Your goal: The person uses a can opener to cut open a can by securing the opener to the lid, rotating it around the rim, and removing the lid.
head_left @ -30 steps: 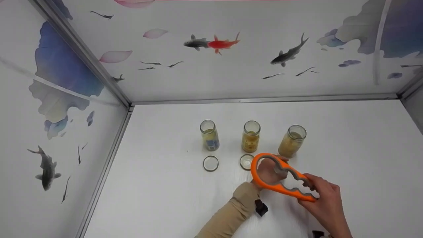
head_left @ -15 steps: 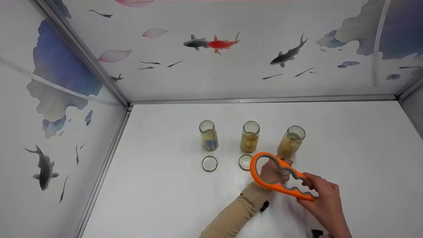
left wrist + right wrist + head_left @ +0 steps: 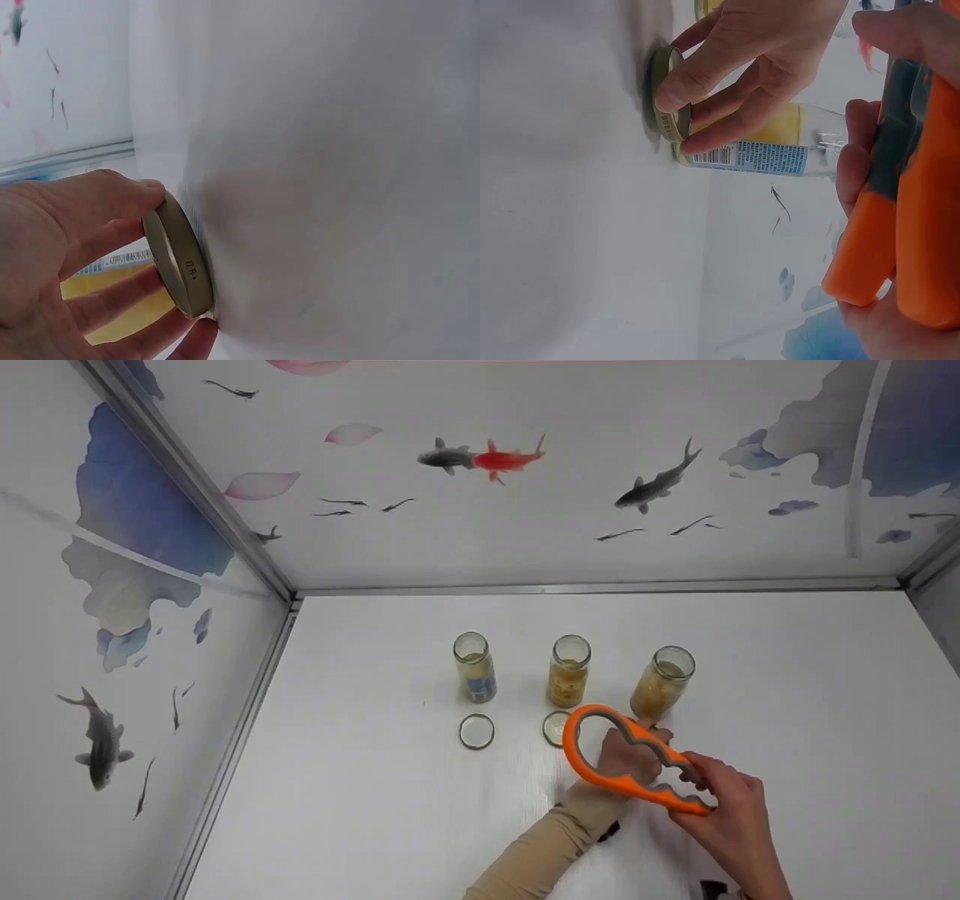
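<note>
My left hand [image 3: 634,763] pinches the rim of a gold-coloured jar lid [image 3: 182,259] between thumb and fingers, low at the white tabletop. The lid lies in front of the right-hand open glass jar [image 3: 660,686], which holds pale yellow contents and shows a blue barcode label in the right wrist view. My right hand [image 3: 729,802] grips the handle ends of an orange and grey jar opener [image 3: 624,785]. The opener is held up over my left hand, partly covering it in the head view.
Two more open glass jars, a left one [image 3: 476,671] and a middle one [image 3: 569,679], stand in the same row. A loose lid [image 3: 477,732] lies before the left jar, another lid [image 3: 553,730] before the middle one. Painted walls [image 3: 420,547] border the table.
My left hand has shifted slightly right and forward, toward the front of the right-hand jar. The opener in my right hand has drifted slightly left.
</note>
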Available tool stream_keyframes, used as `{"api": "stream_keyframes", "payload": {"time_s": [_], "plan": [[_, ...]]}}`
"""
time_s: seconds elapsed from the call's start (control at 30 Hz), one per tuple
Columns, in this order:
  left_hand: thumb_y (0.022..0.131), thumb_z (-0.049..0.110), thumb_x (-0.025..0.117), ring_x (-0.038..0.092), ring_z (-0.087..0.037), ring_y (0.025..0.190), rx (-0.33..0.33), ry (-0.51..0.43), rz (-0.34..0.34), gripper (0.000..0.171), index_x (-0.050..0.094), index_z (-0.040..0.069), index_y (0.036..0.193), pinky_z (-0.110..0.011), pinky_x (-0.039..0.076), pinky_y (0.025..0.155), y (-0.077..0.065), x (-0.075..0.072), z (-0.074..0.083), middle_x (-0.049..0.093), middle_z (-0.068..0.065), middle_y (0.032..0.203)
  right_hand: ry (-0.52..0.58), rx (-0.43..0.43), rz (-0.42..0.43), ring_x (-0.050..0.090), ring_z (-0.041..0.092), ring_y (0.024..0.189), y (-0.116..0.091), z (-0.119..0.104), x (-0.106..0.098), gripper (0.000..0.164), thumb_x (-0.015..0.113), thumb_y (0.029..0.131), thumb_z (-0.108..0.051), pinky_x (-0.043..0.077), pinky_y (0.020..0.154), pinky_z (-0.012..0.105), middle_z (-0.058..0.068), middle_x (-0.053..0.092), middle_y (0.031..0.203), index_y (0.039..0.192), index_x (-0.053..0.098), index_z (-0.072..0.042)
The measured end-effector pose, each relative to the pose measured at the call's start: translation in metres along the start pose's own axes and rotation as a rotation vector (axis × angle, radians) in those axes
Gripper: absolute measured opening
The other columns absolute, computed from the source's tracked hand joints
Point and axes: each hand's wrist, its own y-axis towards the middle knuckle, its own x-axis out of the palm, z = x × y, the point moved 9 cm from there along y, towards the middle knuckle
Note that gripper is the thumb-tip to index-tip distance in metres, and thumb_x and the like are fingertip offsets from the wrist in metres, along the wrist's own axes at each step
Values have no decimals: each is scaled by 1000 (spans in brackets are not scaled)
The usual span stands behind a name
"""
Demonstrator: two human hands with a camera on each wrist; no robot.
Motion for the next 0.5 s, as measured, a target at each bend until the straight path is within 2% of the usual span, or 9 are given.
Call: {"api": "stream_keyframes", "payload": {"time_s": [0.03,0.07,0.1,0.23,0.43,0.5], "plan": [[87,9,64,44,-5,68,4,180,32,14,62,15,74,-7,25,66,0,-1,2,53,7,71,1,-1,3,51,21,74,0,0,0,64,86,52,11,31,73,43,5,66,83,110,64,-1],[83,10,68,46,-5,69,1,235,60,13,62,16,73,-6,25,67,0,-2,3,54,8,70,3,4,1,51,21,75,0,0,0,63,85,52,11,31,73,43,5,66,83,111,64,-1],[83,13,69,48,-6,70,-9,334,38,13,63,19,73,-8,28,66,1,2,3,56,9,70,5,6,0,51,21,75,0,0,0,63,85,53,11,31,73,43,5,66,83,110,64,-1],[83,20,70,49,-5,70,10,454,15,13,62,22,73,-11,34,68,0,9,4,55,11,71,15,29,-15,52,23,76,-1,1,2,61,85,55,11,32,75,44,7,67,84,111,64,-1],[85,14,69,49,-6,72,30,363,47,13,61,19,76,-13,36,71,-2,11,5,55,8,74,14,50,-34,54,24,77,-1,1,3,60,84,57,11,32,77,45,8,67,85,112,64,-1],[85,15,69,51,-7,76,38,368,43,12,62,21,77,-14,38,76,-2,11,6,57,9,76,11,49,-33,54,24,77,-1,1,3,60,84,57,11,32,76,45,8,67,86,112,64,-1]]}}
